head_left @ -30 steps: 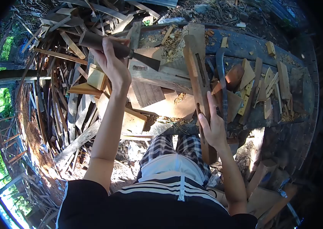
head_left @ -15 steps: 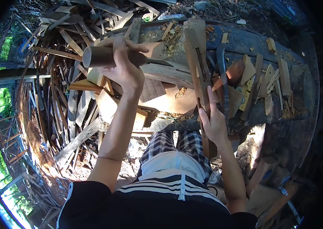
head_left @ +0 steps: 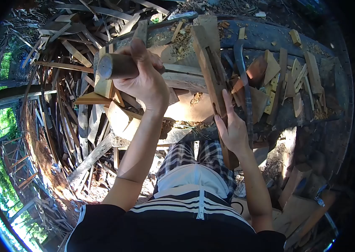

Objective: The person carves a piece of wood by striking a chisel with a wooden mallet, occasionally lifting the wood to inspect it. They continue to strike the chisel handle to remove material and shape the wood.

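Observation:
My left hand (head_left: 146, 77) is closed round the thick, round wooden handle of a chisel (head_left: 119, 67). Its narrow metal blade points right, and the tip is at or close to a long slotted wooden bar (head_left: 208, 63); contact cannot be made out. The bar lies slanted across the bench, with narrow slots cut along its face, and its lower end reaches down by my legs. My right hand (head_left: 233, 130) holds the bar below the slots, thumb on the near side and index finger stretched along it. The other fingers are partly hidden.
A dark curved metal bar (head_left: 240, 63) lies right of the slotted piece. Several wood offcuts (head_left: 272, 67) and shavings cover the bench (head_left: 265, 38). A large heap of scrap wood (head_left: 70, 105) fills the left side. A pale board (head_left: 190, 110) lies beneath my hands.
My left hand has moved right and slightly down with the chisel, bringing its blade closer to the slotted bar. My right hand keeps its hold. The whole view has shifted a little.

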The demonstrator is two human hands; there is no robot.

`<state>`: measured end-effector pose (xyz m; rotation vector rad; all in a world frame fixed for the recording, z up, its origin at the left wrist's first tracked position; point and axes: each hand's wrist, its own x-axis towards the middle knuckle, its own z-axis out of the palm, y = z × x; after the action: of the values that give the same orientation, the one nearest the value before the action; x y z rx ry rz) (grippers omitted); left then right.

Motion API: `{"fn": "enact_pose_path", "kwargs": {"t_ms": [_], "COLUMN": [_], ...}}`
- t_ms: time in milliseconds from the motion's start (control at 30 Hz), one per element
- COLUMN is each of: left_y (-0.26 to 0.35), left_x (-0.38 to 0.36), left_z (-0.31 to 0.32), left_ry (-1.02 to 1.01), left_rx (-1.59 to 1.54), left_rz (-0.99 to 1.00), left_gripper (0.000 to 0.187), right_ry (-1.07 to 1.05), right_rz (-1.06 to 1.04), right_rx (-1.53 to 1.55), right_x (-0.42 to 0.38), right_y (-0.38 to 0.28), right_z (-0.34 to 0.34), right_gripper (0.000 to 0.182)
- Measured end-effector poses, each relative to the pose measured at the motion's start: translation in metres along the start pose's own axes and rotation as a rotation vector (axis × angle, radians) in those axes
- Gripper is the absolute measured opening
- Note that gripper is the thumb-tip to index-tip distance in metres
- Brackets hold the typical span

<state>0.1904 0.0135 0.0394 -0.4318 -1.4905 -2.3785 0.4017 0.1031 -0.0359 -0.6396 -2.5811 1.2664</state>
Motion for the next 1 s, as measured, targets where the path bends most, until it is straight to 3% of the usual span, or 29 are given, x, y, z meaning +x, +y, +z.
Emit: {"fn": "enact_pose_path", "kwargs": {"t_ms": [200, 400, 467, 500, 567, 733, 1000], "left_y": [-0.004, -0.002, 0.002, 0.003, 0.003, -0.007, -0.011], "left_x": [-0.008, -0.012, -0.002, 0.003, 0.012, 0.004, -0.004], "left_z": [0.002, -0.007, -0.017, -0.023, -0.032, -0.040, -0.039], "left_ry": [0.019, -0.197, -0.567, -0.571, -0.837, -0.497, -0.457], "left_rx": [0.064, 0.115, 0.110, 0.109, 0.100, -0.053, -0.208], "left_rz": [0.014, 0.019, -0.142, -0.144, -0.323, -0.292, -0.178], "left_gripper": [0.029, 0.030, 0.031, 0.031, 0.024, 0.027, 0.020], "right_ry": [-0.002, 0.004, 0.013, 0.016, -0.003, -0.006, -0.008], "right_rz": [0.002, -0.012, -0.038, -0.035, -0.019, 0.013, 0.025], "right_rx": [-0.012, -0.010, -0.017, -0.016, 0.004, -0.014, -0.030], "right_x": [0.000, 0.000, 0.000, 0.000, 0.000, -0.003, -0.004], "right_y": [0.001, 0.002, 0.003, 0.003, 0.003, 0.005, 0.005], "right_z": [0.001, 0.001, 0.002, 0.002, 0.002, 0.004, 0.006], "right_gripper": [0.075, 0.074, 0.075, 0.075, 0.075, 0.076, 0.078]}}
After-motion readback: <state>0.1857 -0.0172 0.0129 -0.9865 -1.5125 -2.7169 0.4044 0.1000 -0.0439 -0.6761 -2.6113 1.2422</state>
